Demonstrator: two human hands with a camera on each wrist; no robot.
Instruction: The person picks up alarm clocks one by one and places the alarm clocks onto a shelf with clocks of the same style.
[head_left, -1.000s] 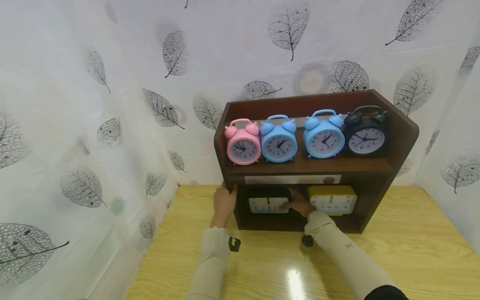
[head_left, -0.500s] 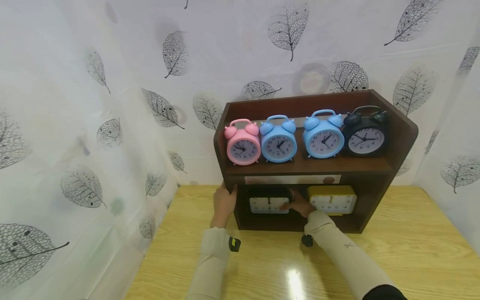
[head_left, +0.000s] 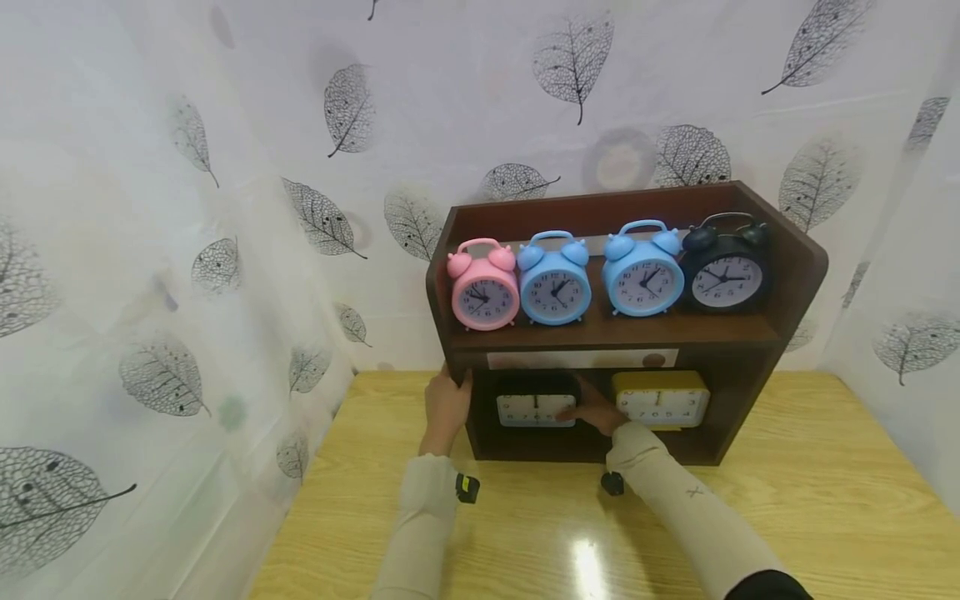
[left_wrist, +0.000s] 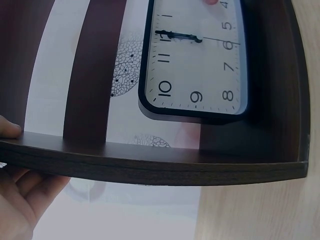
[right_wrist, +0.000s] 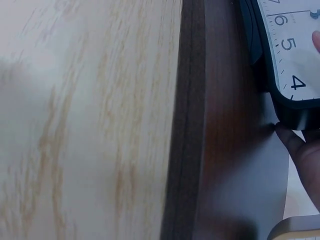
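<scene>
A black rectangular clock (head_left: 517, 410) with a white dial stands in the lower left of a dark brown two-tier shelf (head_left: 615, 337). My right hand (head_left: 597, 408) grips its right end, the thumb over the dial and the other fingers mostly hidden. In the right wrist view, fingers of that hand touch the clock's (right_wrist: 300, 95) dark side. At the shelf's left edge, my left hand (head_left: 447, 406) holds the side panel (left_wrist: 150, 167), thumb inside and fingers outside. The left wrist view shows the clock (left_wrist: 200, 75) apart from this panel.
Beside the right hand stands a yellow rectangular clock (head_left: 663, 404). On the upper tier sit a pink alarm clock (head_left: 485, 300), two blue ones (head_left: 557, 296) and a black one (head_left: 726, 279). The shelf rests on a wood-grain table (head_left: 525, 517) before leaf-patterned sheeting (head_left: 450, 83).
</scene>
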